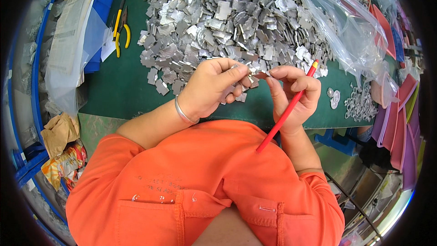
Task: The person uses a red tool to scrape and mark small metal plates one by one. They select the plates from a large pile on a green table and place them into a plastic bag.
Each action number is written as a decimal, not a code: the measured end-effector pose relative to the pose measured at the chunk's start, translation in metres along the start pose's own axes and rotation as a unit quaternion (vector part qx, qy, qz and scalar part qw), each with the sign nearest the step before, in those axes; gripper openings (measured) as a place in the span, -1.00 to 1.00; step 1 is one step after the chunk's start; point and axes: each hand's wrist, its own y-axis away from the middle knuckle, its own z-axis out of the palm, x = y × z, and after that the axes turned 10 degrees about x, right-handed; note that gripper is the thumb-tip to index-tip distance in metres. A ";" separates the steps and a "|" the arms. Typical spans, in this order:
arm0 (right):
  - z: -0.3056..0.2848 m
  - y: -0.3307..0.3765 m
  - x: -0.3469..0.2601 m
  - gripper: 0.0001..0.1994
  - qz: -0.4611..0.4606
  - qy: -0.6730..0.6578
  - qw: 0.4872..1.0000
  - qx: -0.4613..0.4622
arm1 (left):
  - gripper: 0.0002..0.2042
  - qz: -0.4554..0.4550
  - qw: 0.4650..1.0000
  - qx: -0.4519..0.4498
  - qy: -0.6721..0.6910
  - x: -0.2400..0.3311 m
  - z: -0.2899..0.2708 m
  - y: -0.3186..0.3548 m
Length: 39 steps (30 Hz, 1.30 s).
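Note:
My left hand [211, 89], with a silver bangle on its wrist, pinches a small flat silvery metal piece [251, 70] between thumb and fingers. My right hand [296, 95] touches the same piece with its fingertips and also grips a long red stick [284, 111] with a yellow tip, which slants down toward my orange shirt. Both hands hover over the near edge of a green mat [123, 91]. Just behind them lies a large heap of similar silvery metal pieces [227, 18].
Yellow-handled pliers [120, 29] lie left of the heap. A clear plastic bag [350, 32] sits at the right, with small metal rings [362, 102] below it. Pink and red trays [396, 114] line the right edge. Papers and plastic sheets [73, 36] lie on the left.

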 end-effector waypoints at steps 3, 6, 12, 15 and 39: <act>-0.001 0.000 -0.001 -0.60 -0.046 0.026 0.998 -0.023 | -0.79 -0.090 0.993 -0.053 0.050 0.002 -0.002 -0.003; -0.003 0.003 0.000 -0.59 -0.061 0.037 0.997 -0.039 | -0.77 -0.134 0.985 -0.078 0.075 0.000 -0.004 -0.004; -0.002 0.004 -0.002 -0.64 0.014 -0.005 1.000 -0.013 | -0.81 -0.064 0.995 -0.042 0.063 0.002 0.000 -0.001; -0.003 0.006 -0.004 -0.74 0.056 -0.022 0.998 -0.005 | -0.82 -0.040 0.998 -0.038 0.042 0.002 0.000 0.001; -0.013 -0.043 0.015 -0.76 0.134 0.227 0.964 -0.025 | -0.83 -0.046 0.996 -0.019 0.076 0.004 -0.007 0.006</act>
